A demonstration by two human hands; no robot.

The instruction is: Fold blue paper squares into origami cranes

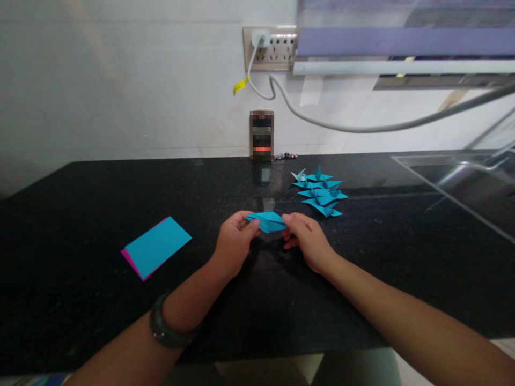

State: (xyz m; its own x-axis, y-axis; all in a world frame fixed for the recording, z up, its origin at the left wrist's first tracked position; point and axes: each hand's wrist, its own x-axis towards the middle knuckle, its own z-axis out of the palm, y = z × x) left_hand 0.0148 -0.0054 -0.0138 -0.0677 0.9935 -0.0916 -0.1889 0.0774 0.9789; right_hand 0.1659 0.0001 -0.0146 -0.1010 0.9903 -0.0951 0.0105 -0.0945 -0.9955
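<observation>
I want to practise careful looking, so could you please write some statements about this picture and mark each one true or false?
1. The left hand and right hand hold folded paper. True.
2. The cranes lie left of the folded paper. False: right of it and farther back.
3. The sheets touch the left hand. False: they lie apart, to its left.
4. Pink shows under the sheets' blue top. True.
5. A plug is in the socket panel. True.
</observation>
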